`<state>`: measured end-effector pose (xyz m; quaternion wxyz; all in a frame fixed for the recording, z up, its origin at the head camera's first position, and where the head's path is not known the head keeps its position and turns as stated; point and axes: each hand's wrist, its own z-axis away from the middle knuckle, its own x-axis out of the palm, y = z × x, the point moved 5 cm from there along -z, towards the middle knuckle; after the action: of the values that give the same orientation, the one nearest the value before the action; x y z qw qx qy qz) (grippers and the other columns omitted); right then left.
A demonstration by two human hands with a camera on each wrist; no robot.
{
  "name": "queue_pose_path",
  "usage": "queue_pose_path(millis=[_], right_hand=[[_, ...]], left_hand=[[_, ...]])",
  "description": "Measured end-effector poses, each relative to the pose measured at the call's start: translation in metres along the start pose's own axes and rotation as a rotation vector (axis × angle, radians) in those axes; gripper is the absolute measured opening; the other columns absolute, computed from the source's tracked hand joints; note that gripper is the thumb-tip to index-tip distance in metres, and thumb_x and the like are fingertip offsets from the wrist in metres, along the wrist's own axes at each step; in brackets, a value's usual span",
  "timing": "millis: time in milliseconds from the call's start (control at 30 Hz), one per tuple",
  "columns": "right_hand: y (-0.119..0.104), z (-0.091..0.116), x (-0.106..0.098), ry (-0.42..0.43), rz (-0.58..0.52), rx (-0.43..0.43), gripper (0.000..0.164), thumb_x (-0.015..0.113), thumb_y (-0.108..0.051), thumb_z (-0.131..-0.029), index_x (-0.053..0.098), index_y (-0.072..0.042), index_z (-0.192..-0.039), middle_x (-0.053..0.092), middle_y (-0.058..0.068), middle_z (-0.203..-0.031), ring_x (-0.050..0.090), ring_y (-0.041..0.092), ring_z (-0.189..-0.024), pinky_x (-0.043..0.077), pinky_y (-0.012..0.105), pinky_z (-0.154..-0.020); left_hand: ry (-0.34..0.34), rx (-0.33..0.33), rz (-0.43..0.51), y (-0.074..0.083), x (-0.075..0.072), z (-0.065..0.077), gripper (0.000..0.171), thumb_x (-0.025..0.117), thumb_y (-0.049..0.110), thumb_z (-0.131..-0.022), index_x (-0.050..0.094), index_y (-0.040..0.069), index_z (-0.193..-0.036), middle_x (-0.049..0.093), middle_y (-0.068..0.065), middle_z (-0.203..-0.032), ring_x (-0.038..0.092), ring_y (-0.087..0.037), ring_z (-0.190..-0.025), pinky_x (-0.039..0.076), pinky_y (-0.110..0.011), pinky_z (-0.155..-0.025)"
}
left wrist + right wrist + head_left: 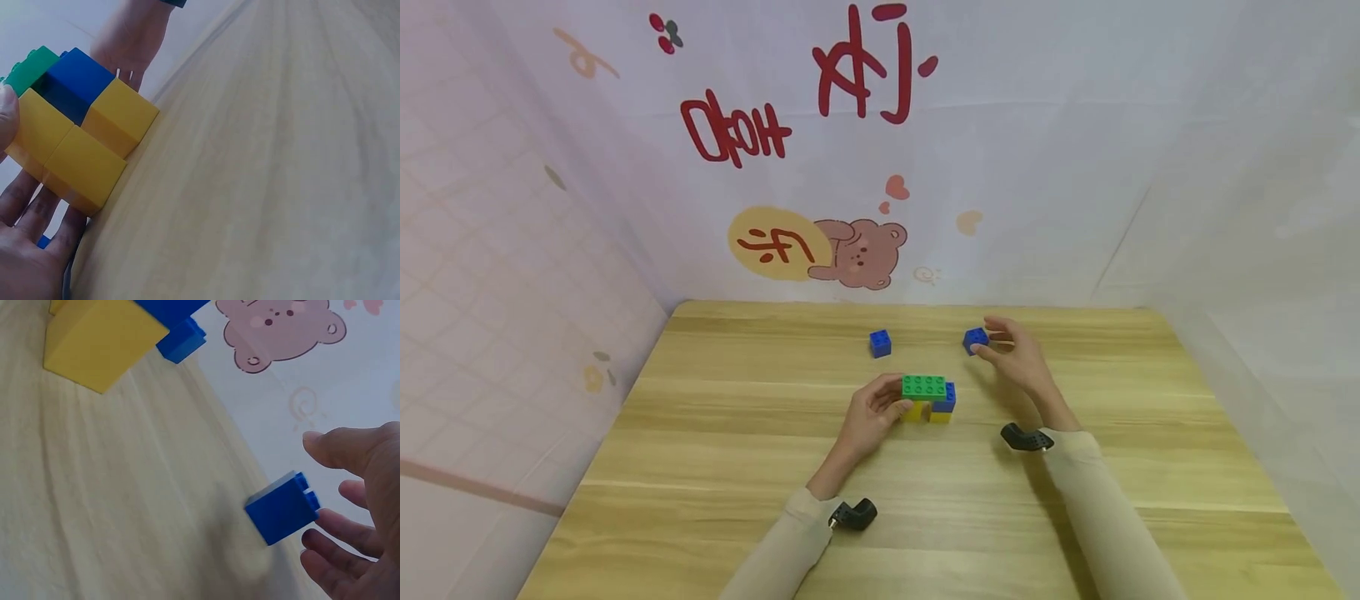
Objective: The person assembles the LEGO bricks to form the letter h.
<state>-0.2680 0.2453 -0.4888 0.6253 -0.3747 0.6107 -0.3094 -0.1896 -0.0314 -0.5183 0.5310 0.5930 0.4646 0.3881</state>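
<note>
My left hand [867, 419] grips a small structure of toy building bricks by its left side, thumb in front and fingers behind. A green brick [923, 387] with two rows of studs bridges its top. Below it are a blue brick [78, 81] and several yellow bricks [84, 169]. To the right, my right hand [1018, 360] is around a loose blue brick [284, 509] on the table. In the right wrist view the thumb stands apart from this brick and the fingers spread beside it; whether a fingertip touches it is unclear.
Another blue brick [881, 343] lies behind the structure, toward the table's back edge. The wooden table [737, 467] meets a white cloth backdrop [1037, 167] printed with red characters and a bear. Black wrist devices [853, 514] sit at both cuffs.
</note>
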Motion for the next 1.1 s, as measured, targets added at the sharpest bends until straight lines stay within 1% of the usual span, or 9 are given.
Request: queue_pose_path(millis=[233, 367, 467, 567, 700, 900, 1000, 1100], right_hand=[[0.005, -0.002, 0.011, 0.025, -0.019, 0.014, 0.070, 0.075, -0.029, -0.095, 0.044, -0.005, -0.153, 0.054, 0.022, -0.148, 0.057, 0.044, -0.128, 0.050, 0.057, -0.109], [0.009, -0.003, 0.014, 0.066, -0.074, 0.042, 0.071, 0.076, -0.029, -0.095, 0.042, -0.006, -0.153, 0.054, 0.021, -0.146, 0.056, 0.041, -0.129, 0.047, 0.055, -0.112], [0.013, -0.003, 0.016, 0.095, -0.121, 0.079, 0.071, 0.077, -0.030, -0.094, 0.044, -0.007, -0.152, 0.056, 0.019, -0.143, 0.055, 0.038, -0.130, 0.046, 0.052, -0.114], [0.015, -0.003, 0.019, 0.111, -0.118, 0.086, 0.069, 0.077, -0.030, -0.094, 0.046, -0.005, -0.150, 0.057, 0.019, -0.141, 0.054, 0.036, -0.129, 0.047, 0.051, -0.113], [0.016, -0.001, 0.024, 0.138, -0.090, 0.086, 0.067, 0.076, -0.032, -0.094, 0.048, -0.003, -0.147, 0.058, 0.020, -0.138, 0.055, 0.034, -0.126, 0.048, 0.049, -0.110], [0.022, 0.001, 0.030, 0.179, -0.112, 0.143, 0.069, 0.079, -0.035, -0.091, 0.049, -0.008, -0.147, 0.058, 0.015, -0.134, 0.054, 0.031, -0.122, 0.048, 0.044, -0.108], [0.023, 0.004, 0.032, 0.202, -0.128, 0.154, 0.066, 0.081, -0.035, -0.090, 0.051, -0.009, -0.143, 0.058, 0.014, -0.131, 0.054, 0.030, -0.120, 0.048, 0.042, -0.107], [0.023, 0.005, 0.034, 0.216, -0.134, 0.148, 0.061, 0.080, -0.033, -0.091, 0.054, -0.009, -0.140, 0.059, 0.014, -0.129, 0.054, 0.030, -0.117, 0.049, 0.041, -0.104]], left_hand=[[0.002, 0.010, -0.005, 0.002, -0.002, 0.003, 0.038, 0.073, 0.006, -0.094, 0.064, 0.005, -0.131, 0.069, -0.019, -0.123, 0.067, -0.030, -0.119, 0.056, -0.026, -0.104], [-0.002, 0.017, -0.001, 0.003, -0.002, 0.001, 0.037, 0.072, 0.006, -0.095, 0.065, 0.005, -0.131, 0.069, -0.019, -0.123, 0.066, -0.028, -0.120, 0.055, -0.027, -0.106], [-0.003, 0.017, -0.002, 0.003, -0.003, 0.001, 0.038, 0.072, 0.005, -0.094, 0.065, 0.005, -0.131, 0.069, -0.019, -0.122, 0.066, -0.029, -0.120, 0.055, -0.028, -0.106], [-0.010, 0.012, 0.004, 0.002, -0.004, 0.002, 0.040, 0.073, 0.004, -0.094, 0.064, 0.004, -0.132, 0.069, -0.020, -0.122, 0.066, -0.030, -0.120, 0.055, -0.029, -0.106], [-0.022, 0.007, 0.005, 0.001, -0.004, 0.004, 0.041, 0.073, 0.006, -0.094, 0.063, 0.004, -0.134, 0.068, -0.021, -0.124, 0.066, -0.032, -0.121, 0.055, -0.027, -0.106], [-0.040, 0.011, 0.021, -0.001, -0.004, 0.007, 0.041, 0.073, 0.006, -0.094, 0.063, 0.004, -0.134, 0.068, -0.022, -0.124, 0.065, -0.032, -0.121, 0.055, -0.024, -0.104], [-0.048, 0.015, 0.023, -0.001, -0.005, 0.008, 0.041, 0.072, 0.006, -0.094, 0.063, 0.003, -0.134, 0.068, -0.023, -0.125, 0.065, -0.032, -0.122, 0.055, -0.024, -0.104], [-0.052, 0.018, 0.018, -0.002, -0.006, 0.009, 0.041, 0.072, 0.007, -0.094, 0.062, 0.002, -0.134, 0.068, -0.023, -0.125, 0.066, -0.033, -0.122, 0.055, -0.024, -0.104]])
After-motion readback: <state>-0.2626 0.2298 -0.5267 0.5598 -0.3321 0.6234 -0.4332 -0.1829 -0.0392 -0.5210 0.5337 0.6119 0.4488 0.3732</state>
